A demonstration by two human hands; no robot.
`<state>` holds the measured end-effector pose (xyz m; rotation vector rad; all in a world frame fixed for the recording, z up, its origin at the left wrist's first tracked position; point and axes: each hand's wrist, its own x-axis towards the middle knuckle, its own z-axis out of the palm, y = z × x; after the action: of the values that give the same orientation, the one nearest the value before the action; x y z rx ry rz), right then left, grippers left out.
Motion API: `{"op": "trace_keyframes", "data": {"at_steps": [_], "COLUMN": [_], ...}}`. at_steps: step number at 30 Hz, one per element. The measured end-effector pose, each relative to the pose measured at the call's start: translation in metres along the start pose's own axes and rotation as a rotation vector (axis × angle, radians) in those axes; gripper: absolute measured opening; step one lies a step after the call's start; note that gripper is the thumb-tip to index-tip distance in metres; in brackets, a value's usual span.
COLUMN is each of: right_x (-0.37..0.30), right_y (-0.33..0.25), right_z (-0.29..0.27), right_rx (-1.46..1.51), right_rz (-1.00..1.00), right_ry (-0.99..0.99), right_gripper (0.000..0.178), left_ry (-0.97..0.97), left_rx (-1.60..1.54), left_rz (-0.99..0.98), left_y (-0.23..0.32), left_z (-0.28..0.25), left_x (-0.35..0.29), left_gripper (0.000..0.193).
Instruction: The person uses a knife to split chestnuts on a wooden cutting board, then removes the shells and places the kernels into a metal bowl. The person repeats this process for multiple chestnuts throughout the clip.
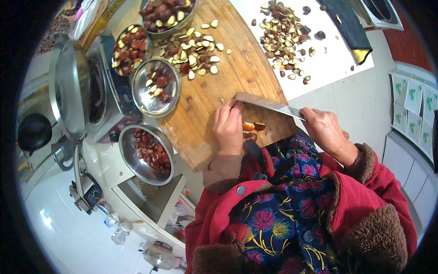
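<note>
My right hand (326,130) is closed around the handle end of a broad kitchen knife (269,105). Its blade reaches leftward over the wooden cutting board (200,107). Beside the far end of the blade, my left hand (228,125) has its fingers drawn together and pointing down at the board; whatever they pinch is hidden under them. Several cut chestnuts (253,127), brown-skinned with pale or orange faces, lie below the blade near the board's front edge. Farther back on the board spreads a pile of halved chestnuts (191,52).
Left of the board, a steel bowl (157,177) holds chestnuts, and a smaller steel bowl (148,104) holds a few pieces. Two fuller bowls stand behind. Small chestnut scraps (285,39) cover a white sheet (315,84) at right, near a dark cloth (349,27).
</note>
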<state>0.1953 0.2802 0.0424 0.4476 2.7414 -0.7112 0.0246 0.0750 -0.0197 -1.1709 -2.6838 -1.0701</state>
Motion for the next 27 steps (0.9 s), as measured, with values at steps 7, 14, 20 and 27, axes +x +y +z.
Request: {"op": "trace_keyframes", "data": {"at_steps": [7,14,20,27], "right_x": [0.012,0.026,0.031,0.037], "right_y": [-0.011,-0.018,-0.022,-0.025], "right_z": [-0.028,-0.034,-0.035,-0.044], "right_rx": [-0.077,-0.024,0.019,0.017], "right_rz": [-0.148,-0.112,-0.062,-0.056], "right_ry": [-0.070,-0.185,-0.224,-0.267], "right_gripper": [0.015,0.012,0.010,0.011], "left_ry": [-0.018,-0.165,-0.114,-0.091], "left_rx": [0.070,0.053,0.031,0.058], "left_rz": [-0.007,-0.145,-0.138,-0.168], "left_y": [-0.002,-0.010,-0.002,0.012], "left_z": [0.006,0.005,0.006,-0.003], "left_x": [-0.009,-0.016,-0.007,0.007], "left_gripper": [0.025,0.025,0.024,0.024]}}
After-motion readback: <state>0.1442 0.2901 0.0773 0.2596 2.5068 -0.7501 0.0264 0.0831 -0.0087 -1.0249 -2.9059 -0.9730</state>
